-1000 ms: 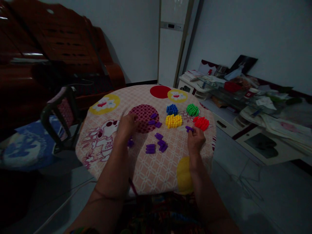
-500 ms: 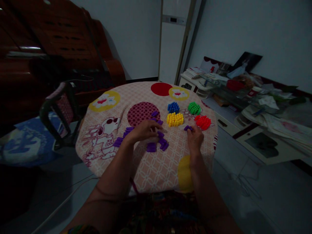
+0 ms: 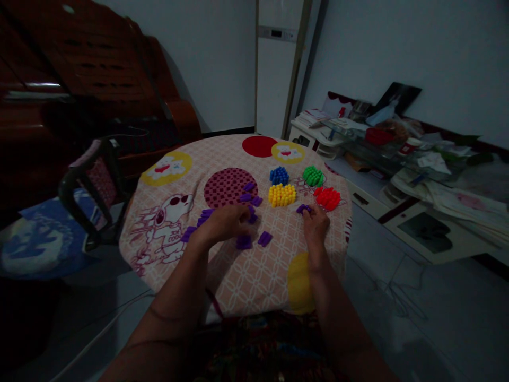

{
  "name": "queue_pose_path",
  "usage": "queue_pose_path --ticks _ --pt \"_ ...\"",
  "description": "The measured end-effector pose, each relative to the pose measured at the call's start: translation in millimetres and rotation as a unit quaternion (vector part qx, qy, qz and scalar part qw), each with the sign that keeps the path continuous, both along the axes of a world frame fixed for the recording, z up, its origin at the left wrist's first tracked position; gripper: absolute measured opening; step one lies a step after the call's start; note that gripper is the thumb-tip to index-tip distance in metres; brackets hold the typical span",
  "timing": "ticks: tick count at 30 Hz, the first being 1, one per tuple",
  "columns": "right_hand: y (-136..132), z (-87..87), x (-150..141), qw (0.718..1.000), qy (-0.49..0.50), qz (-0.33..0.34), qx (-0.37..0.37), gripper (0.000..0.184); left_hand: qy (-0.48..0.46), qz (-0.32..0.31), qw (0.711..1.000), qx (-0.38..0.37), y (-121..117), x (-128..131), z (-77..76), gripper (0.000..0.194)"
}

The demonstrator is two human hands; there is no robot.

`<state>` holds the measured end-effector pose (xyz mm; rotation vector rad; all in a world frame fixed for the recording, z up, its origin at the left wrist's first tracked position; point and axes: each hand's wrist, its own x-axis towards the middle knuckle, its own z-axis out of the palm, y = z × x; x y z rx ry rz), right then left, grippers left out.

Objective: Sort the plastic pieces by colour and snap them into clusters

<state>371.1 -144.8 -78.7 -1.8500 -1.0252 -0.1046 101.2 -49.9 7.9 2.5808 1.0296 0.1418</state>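
My left hand (image 3: 227,224) is closed, fingers curled downward over the table among small purple plastic pieces (image 3: 264,239). A purple piece lies against its fingertips; whether they grip it is hidden. More purple pieces (image 3: 188,234) show beside the wrist, and others lie just beyond the knuckles. On the right, my right hand (image 3: 317,223) pinches a small purple piece (image 3: 303,208) between thumb and fingers, low over the cloth. Beyond it stand bunches of small knobbly pieces: yellow (image 3: 282,196), blue (image 3: 279,175), green (image 3: 313,176) and red (image 3: 328,198), the red one nearest that hand.
A patterned cloth covers the round table (image 3: 246,281). A dark-framed chair (image 3: 85,185) stands at its left, with a wooden sofa (image 3: 107,69) behind. To the right runs a low cabinet (image 3: 369,196) heaped with papers and bags. A tall white appliance (image 3: 276,79) stands at the back.
My left hand has drawn slightly left and its fingers have curled in. Purple pieces near its fingertips have shifted, leaving one apart on the cloth. My right hand keeps its pinch on the purple piece.
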Motion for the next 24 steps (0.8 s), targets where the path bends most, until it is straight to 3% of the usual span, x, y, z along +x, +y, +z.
queue_pose_path --ticks 3,7,11,14,17,21,24 --pt "1.7 -1.0 0.8 1.0 0.018 -0.005 0.007 0.018 0.066 -0.018 0.997 -0.024 -13.4 -6.5 -7.8 0.024" --pt "2.4 -4.5 2.0 0.999 0.042 0.002 0.004 0.018 0.063 -0.031 0.997 -0.029 -25.0 -11.4 -18.2 0.021" --pt "1.2 -6.8 2.8 0.999 0.032 0.018 -0.002 0.015 0.01 -0.035 0.999 -0.024 -20.6 -6.6 -8.9 0.018" --pt "0.3 -6.1 2.9 0.999 0.035 0.014 -0.005 0.014 -0.089 -0.047 0.995 -0.013 -12.0 16.1 2.6 0.025" --pt "0.1 -4.6 2.9 0.999 0.052 0.017 -0.005 0.015 -0.14 -0.068 0.988 -0.001 -7.2 54.8 4.7 0.034" --pt "0.4 -3.1 2.4 0.997 0.073 0.026 0.003 0.016 -0.12 -0.069 0.99 0.008 -9.6 103.8 -7.5 0.033" --pt "0.9 -2.0 1.6 0.996 0.084 0.026 0.009 0.015 -0.109 -0.058 0.992 0.018 -10.4 121.5 -19.2 0.031"
